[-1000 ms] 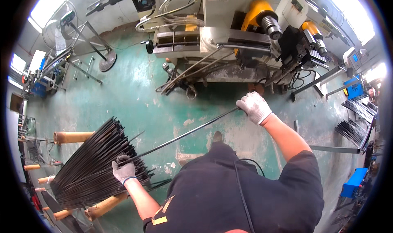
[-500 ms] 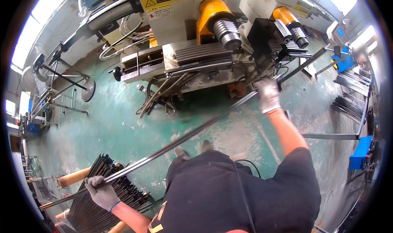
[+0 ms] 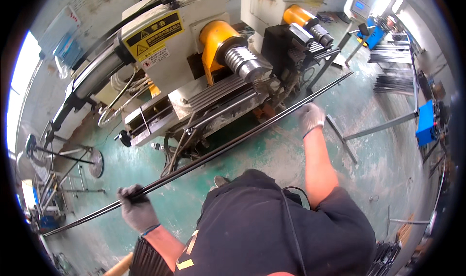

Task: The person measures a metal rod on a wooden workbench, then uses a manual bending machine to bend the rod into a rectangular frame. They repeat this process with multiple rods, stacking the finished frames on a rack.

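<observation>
At the far left, a spindly metal stand with a round disc base [image 3: 95,162] rests on the worn green-painted concrete floor [image 3: 378,169]. At the lower left, the ends of a bundle of thin black steel rods [image 3: 148,259] show beside a pale wooden handle [image 3: 119,265].

The left hand [image 3: 137,209], in a dark grey knitted work glove, is closed in a full fist around a long, slender black steel rod [image 3: 218,152]. This rod runs diagonally from the lower left, past the left fist, up to the upper right, passing in front of the machine and over the floor. Its surface is smooth and dark, with a faint sheen.

Behind the rod stands a cream-painted metal machine [image 3: 174,48] bearing a yellow warning label. A yellow cylindrical housing [image 3: 216,40] carries a ribbed, bare-steel roller [image 3: 245,62]. Grey ridged feed rails [image 3: 213,94] lie below it. A second orange housing [image 3: 297,15] sits further right.

The right hand [image 3: 310,118], in a light grey knitted glove, is wrapped around the same rod near its upper portion, fingers curled closed on it.

At the right, dark rod stacks [image 3: 391,84] lie on angled metal supports, near a blue box [image 3: 427,123].
</observation>
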Demonstrator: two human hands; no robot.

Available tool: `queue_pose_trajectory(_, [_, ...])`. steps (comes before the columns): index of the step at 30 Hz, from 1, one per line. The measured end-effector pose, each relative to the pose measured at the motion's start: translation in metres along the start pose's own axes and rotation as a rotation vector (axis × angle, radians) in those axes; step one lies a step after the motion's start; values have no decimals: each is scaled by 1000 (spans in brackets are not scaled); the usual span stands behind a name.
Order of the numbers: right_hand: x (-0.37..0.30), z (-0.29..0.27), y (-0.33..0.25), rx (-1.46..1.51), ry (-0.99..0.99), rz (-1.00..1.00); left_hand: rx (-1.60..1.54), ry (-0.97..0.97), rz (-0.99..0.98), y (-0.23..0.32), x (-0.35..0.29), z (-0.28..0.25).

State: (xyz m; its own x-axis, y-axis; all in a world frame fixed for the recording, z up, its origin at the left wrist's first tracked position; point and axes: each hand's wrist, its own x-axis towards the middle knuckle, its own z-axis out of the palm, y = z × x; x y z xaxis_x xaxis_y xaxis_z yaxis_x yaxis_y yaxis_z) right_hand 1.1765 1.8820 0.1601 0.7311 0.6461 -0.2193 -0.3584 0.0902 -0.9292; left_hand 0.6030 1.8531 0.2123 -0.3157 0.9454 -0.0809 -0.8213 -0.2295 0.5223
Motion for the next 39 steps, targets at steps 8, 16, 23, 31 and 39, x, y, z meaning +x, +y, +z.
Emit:
queue_pose_trajectory(8, [-69,101,-28,308,-88,270,104,-145,-252,-90,36,38])
queue_pose_trajectory(16, [85,73,-40,245,37,222,111,24,-65,18,115,-59])
queue_pose_trajectory(23, [100,104,-14,216,-56,246,164,97,-162,-31,113,-54])
queue_pose_trajectory(31, [89,134,8,133,-47,292,93,177,-374,-152,110,10])
queue_pose_trajectory(39, [112,127,-25,-147,-40,315,4,81,-395,-121,129,-4])
